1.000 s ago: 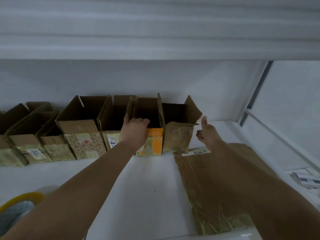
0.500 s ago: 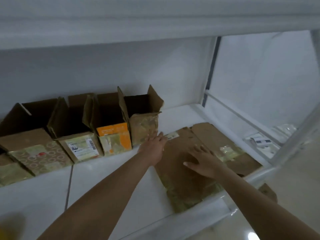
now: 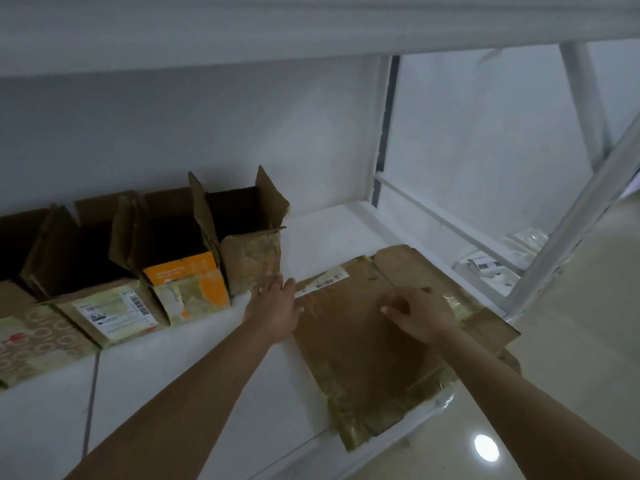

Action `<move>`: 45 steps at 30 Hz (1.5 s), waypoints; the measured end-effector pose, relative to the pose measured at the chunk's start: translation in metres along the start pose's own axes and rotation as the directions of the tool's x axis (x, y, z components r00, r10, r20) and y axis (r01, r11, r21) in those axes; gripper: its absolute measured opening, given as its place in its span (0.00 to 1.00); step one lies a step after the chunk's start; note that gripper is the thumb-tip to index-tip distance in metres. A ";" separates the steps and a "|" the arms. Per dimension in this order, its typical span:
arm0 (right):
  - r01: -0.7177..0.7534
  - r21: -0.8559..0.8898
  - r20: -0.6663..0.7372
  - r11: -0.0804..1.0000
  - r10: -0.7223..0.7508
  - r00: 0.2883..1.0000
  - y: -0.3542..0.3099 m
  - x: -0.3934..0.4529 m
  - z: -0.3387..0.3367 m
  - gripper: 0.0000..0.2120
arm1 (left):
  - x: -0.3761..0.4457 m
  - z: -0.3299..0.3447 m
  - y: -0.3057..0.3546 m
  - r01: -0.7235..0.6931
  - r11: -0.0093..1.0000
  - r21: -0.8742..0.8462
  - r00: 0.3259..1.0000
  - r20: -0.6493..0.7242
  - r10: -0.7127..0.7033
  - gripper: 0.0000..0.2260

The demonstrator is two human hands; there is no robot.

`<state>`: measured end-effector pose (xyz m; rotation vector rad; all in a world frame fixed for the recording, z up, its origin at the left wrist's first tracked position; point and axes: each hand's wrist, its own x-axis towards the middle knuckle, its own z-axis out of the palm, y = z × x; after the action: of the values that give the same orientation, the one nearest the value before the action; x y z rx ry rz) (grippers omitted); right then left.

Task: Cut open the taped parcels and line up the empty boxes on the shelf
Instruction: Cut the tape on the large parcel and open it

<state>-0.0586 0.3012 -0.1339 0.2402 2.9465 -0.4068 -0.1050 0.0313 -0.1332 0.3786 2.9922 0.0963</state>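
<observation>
Head view of a white shelf (image 3: 194, 372). A row of opened, empty boxes is standing along the left of the frame, from the far left edge to just left of centre: a circle-patterned box (image 3: 38, 337), a labelled box (image 3: 114, 313), an orange-fronted box (image 3: 188, 289) and, last in line, a taped plain box (image 3: 251, 258) with its flaps standing up. Lower right of centre, a flattened carton (image 3: 360, 355) is lying on the shelf, its near corner overhanging the shelf's front edge.

The left hand (image 3: 275, 306) is resting with straight, relaxed fingers at the base of the taped plain box, touching both it and the carton's left edge. The right hand (image 3: 419, 311) is lying on top of the carton with its fingers curled; whether they are pinching a flap or merely pressing cannot be told.

Handling, as a judgement: the carton is looking light and thin, stiff along its panels but folding readily at the creases; the glossy tape strips along its near and right edges are probably slippery. A hold on bare cardboard at two opposite edges, or on a flap near a crease, is likely to be firmest. The standing boxes, being empty, should slide or tip under a light push.
</observation>
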 end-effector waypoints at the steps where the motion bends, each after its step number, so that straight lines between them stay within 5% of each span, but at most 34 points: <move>1: -0.035 -0.036 -0.013 0.999 0.035 0.999 0.007 0.006 -0.001 0.31 | -0.007 0.003 0.004 0.023 1.000 -0.019 1.000 0.007 -0.023 0.31; 6: -0.273 -0.030 -0.009 0.962 0.272 0.962 0.038 0.025 0.001 0.38 | -0.031 0.024 0.024 0.123 0.992 -0.033 0.978 0.176 -0.115 0.51; 15: -0.436 -0.024 -0.107 0.900 0.431 0.896 0.040 0.025 0.010 0.44 | -0.053 0.026 -0.015 0.172 0.985 -0.025 0.956 0.244 -0.160 0.50; 21: -0.499 0.051 -0.143 0.865 0.500 0.854 0.031 0.006 0.017 0.42 | -0.068 0.038 -0.024 0.194 0.859 -0.473 0.978 0.164 -0.131 0.34; 26: -0.564 0.314 -0.060 0.764 0.608 0.792 0.027 -0.022 0.019 0.41 | -0.086 0.021 -0.022 0.281 0.636 -0.719 0.941 0.077 -0.329 0.12; 30: -0.509 0.521 -0.029 0.685 0.610 0.792 0.020 -0.054 0.025 0.39 | -0.108 0.014 -0.032 0.273 0.435 -0.858 0.929 0.117 -0.352 0.13; 38: -0.441 0.662 -0.183 0.606 0.702 0.688 -0.044 -0.151 0.062 0.38 | -0.181 -0.009 -0.103 0.148 0.342 -0.928 0.964 0.057 -0.261 0.14; 45: -0.142 0.762 -0.361 0.631 0.597 0.716 -0.155 -0.229 0.048 0.26 | -0.246 -0.061 -0.193 -0.058 0.269 -0.962 0.954 -0.132 -0.268 0.14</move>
<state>0.1435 0.1092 -0.0998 1.3148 2.9497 -1.6305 0.0762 -0.2200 -0.0596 -0.0303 2.4454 1.9978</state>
